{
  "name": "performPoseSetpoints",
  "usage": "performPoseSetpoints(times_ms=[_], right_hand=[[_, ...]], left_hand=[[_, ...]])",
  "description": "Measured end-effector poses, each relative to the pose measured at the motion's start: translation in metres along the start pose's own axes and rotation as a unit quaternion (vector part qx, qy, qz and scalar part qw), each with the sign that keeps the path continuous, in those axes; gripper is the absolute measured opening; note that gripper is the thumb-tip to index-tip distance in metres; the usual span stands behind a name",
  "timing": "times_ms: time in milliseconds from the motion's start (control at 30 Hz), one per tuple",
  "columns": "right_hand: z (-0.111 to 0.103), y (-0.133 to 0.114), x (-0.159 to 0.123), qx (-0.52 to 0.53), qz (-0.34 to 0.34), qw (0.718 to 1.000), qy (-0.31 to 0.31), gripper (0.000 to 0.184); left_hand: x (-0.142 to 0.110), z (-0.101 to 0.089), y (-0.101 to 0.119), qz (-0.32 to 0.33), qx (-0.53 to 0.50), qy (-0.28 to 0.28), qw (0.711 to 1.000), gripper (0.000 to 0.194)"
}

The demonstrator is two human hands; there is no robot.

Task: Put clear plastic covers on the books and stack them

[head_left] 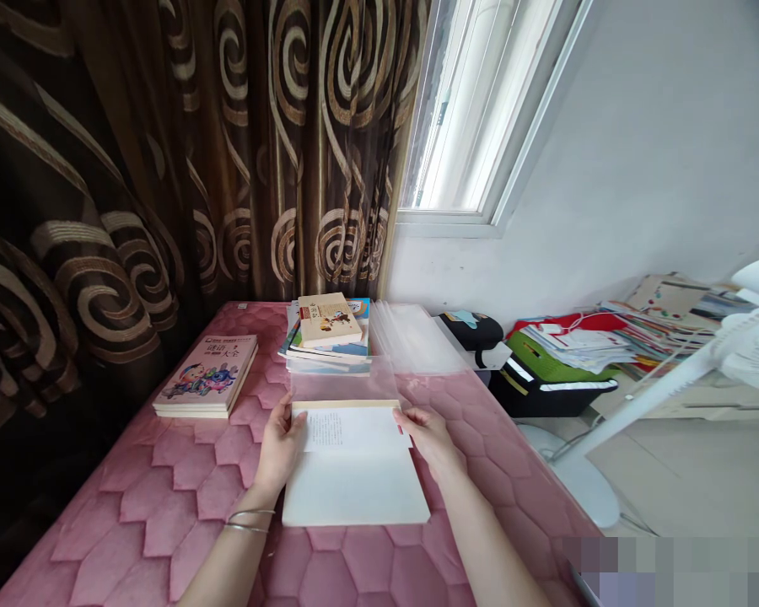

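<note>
An open book (354, 489) lies in front of me, its blank pale page nearest and a printed flap (325, 427) toward the far side. A clear plastic book cover (345, 384) sticks out past the book's far edge. My left hand (282, 432) pinches the left edge of the book's far part, thumb on top. On the opposite edge, my right hand (427, 432) grips the same part between thumb and fingers. Both hands' fingertips underneath are hidden, so I cannot tell how much of the plastic they also hold.
Pink quilted padding (183, 497) covers the surface. A stack of books (329, 324) stands beyond the plastic, with more clear covers (411, 337) to its right. Riddle books (208, 375) lie at left. A white fan (582, 480) and a green-black box (550, 371) stand at right.
</note>
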State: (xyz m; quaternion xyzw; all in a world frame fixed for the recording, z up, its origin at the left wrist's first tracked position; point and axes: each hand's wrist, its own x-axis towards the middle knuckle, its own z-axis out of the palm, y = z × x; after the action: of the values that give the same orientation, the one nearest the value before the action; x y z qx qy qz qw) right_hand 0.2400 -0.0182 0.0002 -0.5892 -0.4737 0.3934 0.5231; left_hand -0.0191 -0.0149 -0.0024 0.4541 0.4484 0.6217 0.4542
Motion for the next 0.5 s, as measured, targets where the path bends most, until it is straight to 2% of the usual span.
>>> performPoseSetpoints(times_ms=[233, 500], right_hand=[[-0.01, -0.008, -0.004, -0.033, 0.003, 0.995, -0.095, 0.041], [0.006, -0.005, -0.008, -0.01, 0.029, 0.999, -0.015, 0.039]], left_hand=[[0.001, 0.002, -0.003, -0.001, -0.039, -0.009, 0.999, 0.065], [-0.003, 0.0, 0.002, -0.015, -0.032, 0.005, 0.999, 0.056]])
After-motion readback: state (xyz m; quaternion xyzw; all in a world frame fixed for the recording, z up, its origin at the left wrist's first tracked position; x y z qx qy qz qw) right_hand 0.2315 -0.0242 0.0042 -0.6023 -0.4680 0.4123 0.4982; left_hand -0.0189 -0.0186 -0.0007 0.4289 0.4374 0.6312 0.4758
